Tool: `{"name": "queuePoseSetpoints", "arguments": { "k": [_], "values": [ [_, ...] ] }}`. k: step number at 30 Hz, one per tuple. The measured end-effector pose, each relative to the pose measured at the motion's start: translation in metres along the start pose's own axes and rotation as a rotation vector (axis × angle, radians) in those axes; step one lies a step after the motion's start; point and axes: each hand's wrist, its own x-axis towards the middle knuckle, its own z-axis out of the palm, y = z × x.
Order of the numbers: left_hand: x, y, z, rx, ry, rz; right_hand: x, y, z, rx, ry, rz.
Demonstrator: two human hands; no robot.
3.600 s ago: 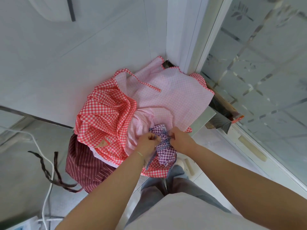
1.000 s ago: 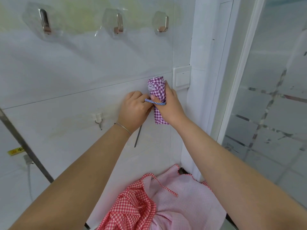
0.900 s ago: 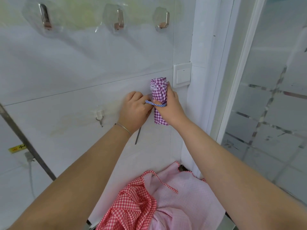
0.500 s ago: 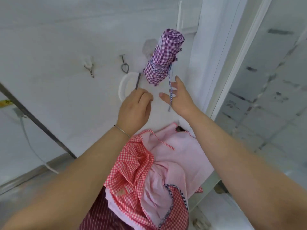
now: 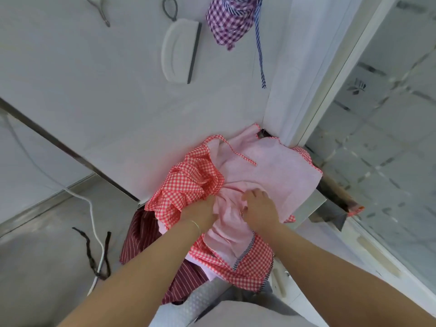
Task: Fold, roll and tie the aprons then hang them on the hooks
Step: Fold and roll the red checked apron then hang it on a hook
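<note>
Step in hand, as judged from the layout: lifting the next apron off the pile for folding. The purple checked roll [image 5: 230,21] already hangs on the wall at 12 o'clock, its striped tie [image 5: 259,50] trailing straight down.

The pink apron [image 5: 271,175] lies on top of the heap in the corner, at roughly 1 o'clock from the hands. The left hand [image 5: 201,212] sits at the seam where the red gingham ruffle [image 5: 188,182] meets the pink cloth; its fingertips are buried in the folds, so whether it is pinching fabric cannot be told. The right hand [image 5: 258,205] rests on the pink cloth with fingers curled into it, apparently gathering a fold (the grasp looks light, not clenched).

To do the step well:
1. Take one garment only; the dark red striped apron [image 5: 141,234] lies underneath at 7 o'clock and may drag along.
2. Find the strap [image 5: 238,153] first, so that it does not snag.
3. Lift by the waist seam with both hands and shake the apron flat.

Orientation: the pink apron is crumpled. Its long axis appears to run from 1 o'clock to 6 o'clock, bib end toward the wall corner and checked hem [image 5: 247,267] toward the person.
</note>
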Motion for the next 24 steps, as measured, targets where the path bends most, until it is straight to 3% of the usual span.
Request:
{"name": "queuePoseSetpoints", "arguments": {
  "k": [2,5,9,11,13,16,19,21,24],
  "values": [
    [-0.004,0.003,0.007,0.041,0.067,-0.042,-0.012,0.009,0.013,-0.024,0.125,0.059],
    [-0.009,0.008,0.014,0.149,0.075,-0.031,-0.024,0.023,0.026,0.047,0.083,0.164],
    [-0.013,0.007,0.012,0.031,0.115,0.039,-0.034,0.035,0.028,0.432,0.023,0.378],
    [-0.014,0.003,0.015,0.043,0.155,0.185,-0.035,0.041,0.026,0.502,0.03,0.443],
    [-0.016,-0.001,0.018,0.183,0.087,0.366,-0.037,0.043,0.021,0.567,0.085,0.476],
    [-0.019,-0.01,0.022,0.395,-0.012,0.335,-0.035,0.044,0.007,0.854,0.246,0.61],
    [-0.016,-0.014,0.018,0.419,0.144,0.356,-0.03,0.048,-0.007,1.101,0.306,0.721],
    [-0.013,-0.009,0.007,0.294,0.187,0.411,-0.029,0.048,-0.023,1.071,0.331,0.657],
    [-0.012,0.001,-0.035,-0.195,0.137,0.315,-0.033,0.047,-0.061,0.944,0.29,0.361]
  ]
}}
